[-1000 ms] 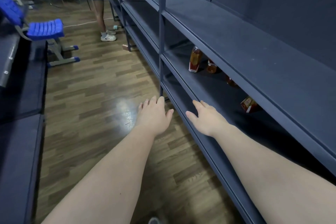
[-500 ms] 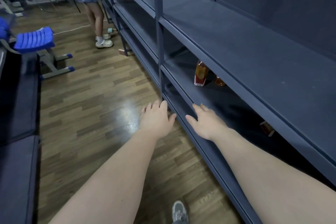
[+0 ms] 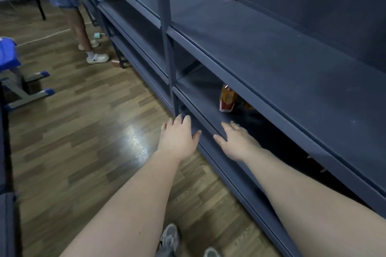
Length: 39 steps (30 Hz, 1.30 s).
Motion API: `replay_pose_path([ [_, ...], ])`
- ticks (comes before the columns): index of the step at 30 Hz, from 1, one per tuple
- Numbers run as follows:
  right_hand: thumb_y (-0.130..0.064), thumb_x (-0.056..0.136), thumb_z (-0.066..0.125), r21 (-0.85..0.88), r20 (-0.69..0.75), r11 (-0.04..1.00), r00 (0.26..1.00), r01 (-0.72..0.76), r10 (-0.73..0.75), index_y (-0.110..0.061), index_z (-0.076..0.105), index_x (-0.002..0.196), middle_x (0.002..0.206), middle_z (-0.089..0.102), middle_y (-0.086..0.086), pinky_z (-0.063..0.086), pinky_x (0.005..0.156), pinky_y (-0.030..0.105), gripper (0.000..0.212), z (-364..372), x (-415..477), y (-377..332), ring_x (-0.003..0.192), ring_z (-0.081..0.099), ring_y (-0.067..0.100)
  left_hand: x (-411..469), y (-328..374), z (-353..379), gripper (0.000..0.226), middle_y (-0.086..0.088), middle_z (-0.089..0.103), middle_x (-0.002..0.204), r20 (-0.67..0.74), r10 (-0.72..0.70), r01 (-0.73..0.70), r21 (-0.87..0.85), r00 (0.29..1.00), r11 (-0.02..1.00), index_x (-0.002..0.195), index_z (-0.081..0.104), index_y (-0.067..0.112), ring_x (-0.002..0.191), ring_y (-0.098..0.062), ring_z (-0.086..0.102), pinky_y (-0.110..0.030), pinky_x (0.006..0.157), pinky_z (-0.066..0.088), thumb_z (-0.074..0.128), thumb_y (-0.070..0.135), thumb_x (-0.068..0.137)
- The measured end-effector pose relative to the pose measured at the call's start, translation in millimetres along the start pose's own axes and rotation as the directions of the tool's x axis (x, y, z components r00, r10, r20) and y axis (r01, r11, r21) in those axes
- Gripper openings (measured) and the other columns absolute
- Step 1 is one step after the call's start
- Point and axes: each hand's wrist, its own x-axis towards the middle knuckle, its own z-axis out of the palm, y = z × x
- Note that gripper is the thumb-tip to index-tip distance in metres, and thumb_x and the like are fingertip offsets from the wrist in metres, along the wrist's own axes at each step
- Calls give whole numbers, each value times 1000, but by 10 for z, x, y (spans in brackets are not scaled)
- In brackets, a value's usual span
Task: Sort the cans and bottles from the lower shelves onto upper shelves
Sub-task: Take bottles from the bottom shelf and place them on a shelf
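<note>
Both arms reach forward and down toward a dark blue rack. The left hand (image 3: 179, 135) hangs over the wooden floor (image 3: 73, 142) just in front of the rack, palm down, its fingers straight and close together, the thumb out to the side, holding nothing. The right hand (image 3: 236, 142) is just beside it, spread flat with relaxed fingers over the front lip of the lower shelf (image 3: 200, 98). Whether it touches the lip cannot be told.

Beyond the right hand's fingertips, further back on that same shelf, stands an upright bottle (image 3: 228, 98) of amber liquid with a red label, apart from both hands. A second bottle (image 3: 248, 106) shows only partly behind it, hidden by the edge of the upper shelf (image 3: 271, 58) above the right hand.

Far ahead of the left hand a person (image 3: 81, 33) stands by the rack, with a blue chair (image 3: 8, 52) off to that hand's left. Below the forearms a grey shoe (image 3: 170, 238) is on the floor.
</note>
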Motion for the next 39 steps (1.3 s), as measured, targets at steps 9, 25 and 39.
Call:
replay_pose_path([
  [9, -55, 103, 33, 49, -29, 985, 985, -168, 169, -25, 12, 159, 167, 6, 5, 12, 121, 40, 68, 145, 253, -169, 154, 4, 23, 627, -205, 53, 64, -11, 29, 162, 103, 161, -164, 23, 982, 986, 153, 29, 16, 149, -36, 25, -50, 122, 19, 42, 52, 102],
  [25, -51, 102, 43, 314, -346, 919, 873, -239, 345, -25, 13, 159, 162, 24, 10, 38, 111, 45, 69, 570, 1051, 684, 143, 34, 33, 1448, 255, 1159, 69, -13, 22, 164, 0, 348, -344, -151, 937, 927, 158, 20, 14, 151, -32, 20, -43, 124, 19, 43, 48, 102],
  [39, -45, 97, 55, 378, -733, 925, 599, -34, 321, -22, 11, 158, 160, 25, 8, 32, 112, 46, 79, 584, 2129, 1323, 145, 25, 30, 2409, 687, 1803, 111, -13, 41, 151, -386, 118, -365, -667, 915, 649, 159, 5, 15, 132, -33, 48, -50, 104, 48, 79, 44, 81],
])
